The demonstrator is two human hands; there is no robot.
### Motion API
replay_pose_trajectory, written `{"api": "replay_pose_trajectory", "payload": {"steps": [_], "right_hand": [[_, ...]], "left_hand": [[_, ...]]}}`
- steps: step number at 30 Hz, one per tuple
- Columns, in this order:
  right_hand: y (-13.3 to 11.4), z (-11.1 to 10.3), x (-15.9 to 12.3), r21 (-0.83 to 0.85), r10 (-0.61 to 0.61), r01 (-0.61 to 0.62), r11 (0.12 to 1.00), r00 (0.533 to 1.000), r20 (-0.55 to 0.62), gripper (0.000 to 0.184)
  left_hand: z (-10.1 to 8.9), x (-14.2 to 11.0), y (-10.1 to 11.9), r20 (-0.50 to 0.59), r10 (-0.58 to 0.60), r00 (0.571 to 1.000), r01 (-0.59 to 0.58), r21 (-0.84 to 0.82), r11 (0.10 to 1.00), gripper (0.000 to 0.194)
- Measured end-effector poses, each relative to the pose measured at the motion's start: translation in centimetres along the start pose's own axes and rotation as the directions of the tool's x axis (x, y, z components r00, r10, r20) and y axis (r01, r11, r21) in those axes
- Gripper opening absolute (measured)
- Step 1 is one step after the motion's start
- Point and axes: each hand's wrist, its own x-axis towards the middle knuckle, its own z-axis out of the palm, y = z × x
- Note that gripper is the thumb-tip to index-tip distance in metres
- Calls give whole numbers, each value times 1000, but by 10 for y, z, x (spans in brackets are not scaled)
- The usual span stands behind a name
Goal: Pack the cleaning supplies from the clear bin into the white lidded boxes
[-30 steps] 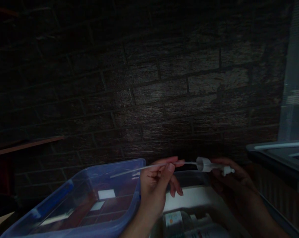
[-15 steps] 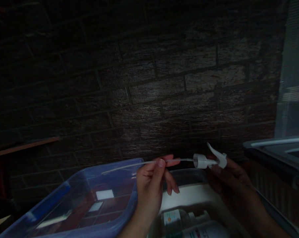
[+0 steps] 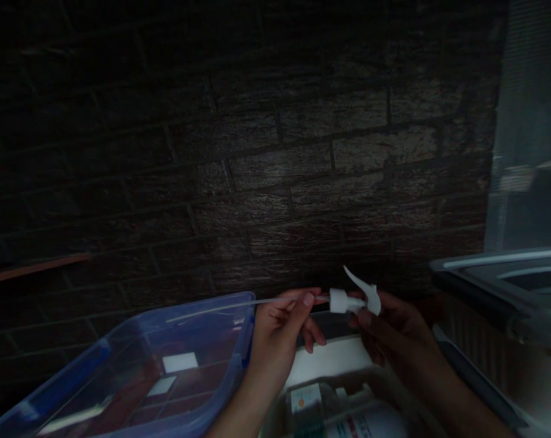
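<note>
A white trigger spray head [image 3: 346,300] lies sideways between my hands, its curved lever pointing up. My right hand [image 3: 396,325] grips it at the lever end. From its collar a thin clear dip tube [image 3: 220,308] runs leftward. My left hand [image 3: 287,322] pinches this tube between thumb and fingers, close to the collar. The tube's free end hangs over a clear blue-tinted plastic bin [image 3: 232,380]. Beneath my hands a white container [image 3: 332,359] holds bottles, among them a clear labelled bottle [image 3: 305,404] and a white bottle [image 3: 366,421].
A dark brick wall [image 3: 266,164] rises behind everything. At the right stands a bin with a grey lid [image 3: 498,264]. A thin wooden shelf edge [image 3: 38,269] juts in from the left. The scene is dim.
My right hand has brought the spray head leftward, closer to my left hand. The left fingers now pinch the tube nearer the collar. The view has shifted slightly.
</note>
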Motion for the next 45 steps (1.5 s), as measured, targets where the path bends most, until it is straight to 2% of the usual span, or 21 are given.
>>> {"api": "replay_pose_trajectory", "payload": {"steps": [4,7,9,16,18,23,29,38,45], "right_hand": [[2,1,2,-52,-13,14,999,1000,23,28],[0,3,2,-79,-3,10,997,996,89,25],[-2,4,0,-68,10,-2,998,992,125,25],[-4,2,1,156,33,-46,987,996,87,36],[-3,1,2,170,33,-46,984,997,75,36],[0,2,2,41,-7,3,999,996,85,34],[-3,5,3,-85,76,-63,994,984,162,31],[-6,1,-1,-138,30,-4,990,982,185,33],[-3,1,-1,-100,28,-12,995,986,162,38]], "left_hand": [[1,0,0,42,-24,999,24,6,1000,34],[3,-2,1,61,-22,998,21,9,1000,41],[4,-3,1,71,-31,997,30,16,999,39],[2,-1,0,86,-41,995,36,64,997,30],[3,0,0,86,-33,996,27,73,997,29],[5,-3,3,80,-21,997,11,131,991,27],[4,-5,2,115,-47,992,26,175,984,29],[4,-6,1,125,-66,990,50,130,990,30],[3,-4,4,148,-59,987,43,110,993,42]]}}
